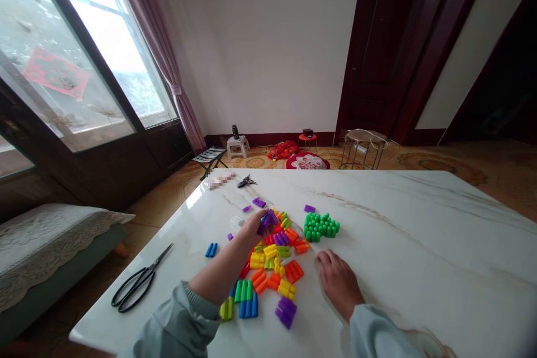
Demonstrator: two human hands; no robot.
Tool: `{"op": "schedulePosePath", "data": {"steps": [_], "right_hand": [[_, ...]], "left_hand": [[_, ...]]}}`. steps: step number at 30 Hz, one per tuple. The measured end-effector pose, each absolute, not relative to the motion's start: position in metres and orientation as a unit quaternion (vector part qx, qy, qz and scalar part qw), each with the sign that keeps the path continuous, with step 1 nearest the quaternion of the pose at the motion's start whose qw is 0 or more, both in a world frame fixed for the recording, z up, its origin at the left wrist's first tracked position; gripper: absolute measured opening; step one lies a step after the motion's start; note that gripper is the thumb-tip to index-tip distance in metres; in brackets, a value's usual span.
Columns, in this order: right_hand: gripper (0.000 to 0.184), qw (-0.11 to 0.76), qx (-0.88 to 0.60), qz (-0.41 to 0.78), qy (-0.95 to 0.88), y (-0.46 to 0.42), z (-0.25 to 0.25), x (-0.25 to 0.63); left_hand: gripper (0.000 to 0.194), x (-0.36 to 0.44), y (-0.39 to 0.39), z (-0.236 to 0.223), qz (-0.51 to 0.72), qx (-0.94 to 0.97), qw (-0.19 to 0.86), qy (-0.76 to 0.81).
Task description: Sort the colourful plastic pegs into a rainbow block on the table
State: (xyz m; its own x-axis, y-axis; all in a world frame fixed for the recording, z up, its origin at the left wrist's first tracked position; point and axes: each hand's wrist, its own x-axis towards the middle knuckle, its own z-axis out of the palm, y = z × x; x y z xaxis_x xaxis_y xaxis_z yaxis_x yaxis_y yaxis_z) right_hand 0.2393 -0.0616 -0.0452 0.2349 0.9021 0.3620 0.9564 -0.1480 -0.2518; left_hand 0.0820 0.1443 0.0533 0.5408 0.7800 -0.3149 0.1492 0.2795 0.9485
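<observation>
My left hand (254, 225) reaches over the middle of a pile of colourful plastic building blocks, its fingers closed around purple building blocks (268, 222). Part of its grip is hidden by the hand itself. My right hand (339, 284) lies on the white table to the right of the pile, fingers slightly bent, with nothing in it. Between and around the hands are orange blocks (294, 271), yellow blocks (257, 260) and blue blocks (249, 306). A purple block cluster (286, 312) sits nearest me. Grouped green blocks (321, 227) stand beyond my right hand.
Black-handled scissors (140, 282) lie on the left of the marble-patterned table (411, 246). Near its far edge is a small dark tool (246, 181). Loose purple pieces (259, 202) lie beyond the pile. Past the table are stools (237, 146) and a wall.
</observation>
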Motion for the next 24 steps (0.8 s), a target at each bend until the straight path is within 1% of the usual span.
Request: {"op": "schedulePosePath", "data": {"steps": [2,3,7,10,13,16,20,24], "right_hand": [[0.024,0.215,-0.755,-0.066,-0.616,-0.062,-0.045,0.239],[0.025,0.213,-0.755,-0.068,-0.616,-0.062,-0.045,0.239],[0.025,0.211,-0.753,-0.079,-0.618,-0.062,-0.046,0.24],[0.024,0.213,-0.752,-0.085,-0.618,-0.061,-0.047,0.24],[0.024,0.215,-0.751,-0.087,-0.619,-0.061,-0.046,0.24],[0.023,0.211,-0.751,-0.087,-0.619,-0.061,-0.046,0.24],[0.022,0.215,-0.748,-0.095,-0.621,-0.061,-0.048,0.241],[0.021,0.226,-0.743,-0.11,-0.62,-0.061,-0.049,0.241]], "left_hand": [[0.019,0.068,0.137,0.055,0.224,0.513,0.716,0.418],[0.022,0.062,0.133,0.057,0.22,0.498,0.729,0.415],[0.048,0.045,0.125,0.061,0.2,0.472,0.759,0.401],[0.059,0.039,0.123,0.06,0.215,0.472,0.761,0.39],[0.065,0.037,0.121,0.054,0.245,0.482,0.74,0.4],[0.064,0.034,0.117,0.046,0.249,0.501,0.725,0.402],[0.055,0.031,0.109,0.037,0.259,0.534,0.716,0.368],[0.048,0.03,0.103,0.033,0.269,0.557,0.692,0.373]]}}
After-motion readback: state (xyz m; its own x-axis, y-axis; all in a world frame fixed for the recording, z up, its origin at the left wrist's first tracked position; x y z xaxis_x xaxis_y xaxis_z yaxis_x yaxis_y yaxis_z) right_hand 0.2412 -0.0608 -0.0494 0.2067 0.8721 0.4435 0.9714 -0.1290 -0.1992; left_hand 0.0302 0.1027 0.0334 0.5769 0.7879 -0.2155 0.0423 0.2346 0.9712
